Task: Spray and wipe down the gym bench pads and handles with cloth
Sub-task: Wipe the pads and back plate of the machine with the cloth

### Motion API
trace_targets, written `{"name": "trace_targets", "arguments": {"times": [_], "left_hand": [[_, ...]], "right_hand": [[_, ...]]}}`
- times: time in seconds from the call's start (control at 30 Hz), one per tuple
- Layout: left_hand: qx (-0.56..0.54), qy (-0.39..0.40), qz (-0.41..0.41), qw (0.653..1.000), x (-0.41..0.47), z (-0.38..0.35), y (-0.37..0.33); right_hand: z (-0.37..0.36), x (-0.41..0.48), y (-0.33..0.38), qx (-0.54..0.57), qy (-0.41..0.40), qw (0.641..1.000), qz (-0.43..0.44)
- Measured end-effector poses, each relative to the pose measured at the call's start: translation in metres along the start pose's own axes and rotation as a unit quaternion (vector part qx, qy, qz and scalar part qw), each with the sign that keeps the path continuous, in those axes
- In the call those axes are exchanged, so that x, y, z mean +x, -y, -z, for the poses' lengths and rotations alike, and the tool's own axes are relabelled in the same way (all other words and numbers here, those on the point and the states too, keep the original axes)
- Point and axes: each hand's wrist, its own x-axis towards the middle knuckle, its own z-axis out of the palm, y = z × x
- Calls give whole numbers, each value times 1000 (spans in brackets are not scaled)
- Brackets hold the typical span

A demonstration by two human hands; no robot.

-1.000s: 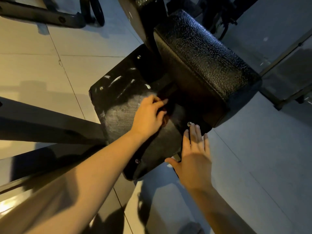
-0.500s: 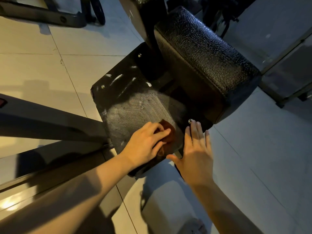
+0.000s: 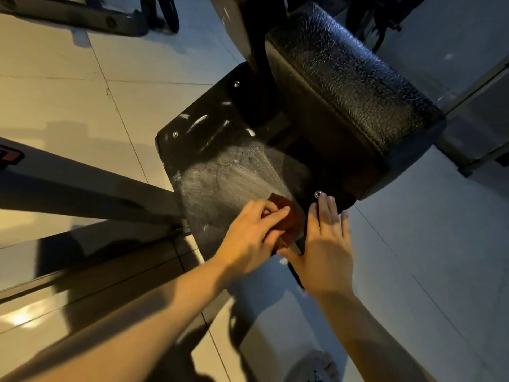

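Looking down from the head view: a black panel (image 3: 220,188) sits low over a tiled floor (image 3: 68,100). A thick black pad (image 3: 352,86) with a cracked, glossy skin stands above its far right part and hides that corner. The left hand (image 3: 253,232) grips a small brown cloth (image 3: 293,216), with its fingers curled over the cloth and pressing it onto the panel close to the near edge. Only the far end of the cloth shows past the knuckles. The right hand (image 3: 327,249) lies just beside the cloth on its right. It is released, with the fingers straight and flat on the panel's near right corner, holding nothing. Its fingertips (image 3: 323,201) stop just short of a metal bolt (image 3: 318,193).

Surface marks: a hazy, streaked patch (image 3: 239,169) covers the middle of the panel, beyond the cloth. White smears (image 3: 202,121) lie farther off, near a second bolt (image 3: 175,134) at the left corner, and a third bolt (image 3: 236,84) marks the far corner.

Surroundings: a dark post (image 3: 245,37) rises from the far side of the panel, touching the left flank of the pad and shading the gap below it. A heavy beam (image 3: 82,186) runs in from the left and meets the panel's left edge; a lower rail (image 3: 96,260) lies nearer the viewer, under the left forearm. Other dark gym frames stand at top left (image 3: 77,15) and at far right (image 3: 479,119) — both well apart from the hands. A pale object (image 3: 319,368) at the bottom edge is too blurred to identify.
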Motion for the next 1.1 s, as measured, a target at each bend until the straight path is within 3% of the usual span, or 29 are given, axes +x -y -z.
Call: {"name": "trace_targets", "arguments": {"times": [0.1,0.23,0.3,0.37,0.47,0.57,0.63,0.77,0.83,1.0,1.1], "left_hand": [[46,-36,34,998,-7,12,47],[22,-122,277,953,1,30,81],[6,-130,332,934,6,26,64],[-12,-115,292,949,2,12,31],[-47,-55,165,984,-14,-4,-8],[-36,-31,79,996,-14,5,15],[3,-56,102,993,-12,12,44],[5,-129,308,943,-6,30,82],[-2,-122,344,931,-3,30,73],[-40,-51,173,983,-21,0,7],[-41,-46,138,988,-19,0,4]], "right_hand": [[1,0,0,0,11,1000,-4],[1,-1,1,-4,18,1000,-8],[0,-1,1,1,13,1000,-4],[2,-1,1,-2,13,1000,-3],[5,0,3,-15,11,1000,-4],[6,1,5,-14,8,1000,-8],[6,0,4,-7,10,1000,-9],[5,-1,3,3,-1,1000,-10],[5,-1,2,8,-5,1000,-6],[4,1,3,-10,8,1000,-9],[5,1,5,-20,15,1000,-14]]}}
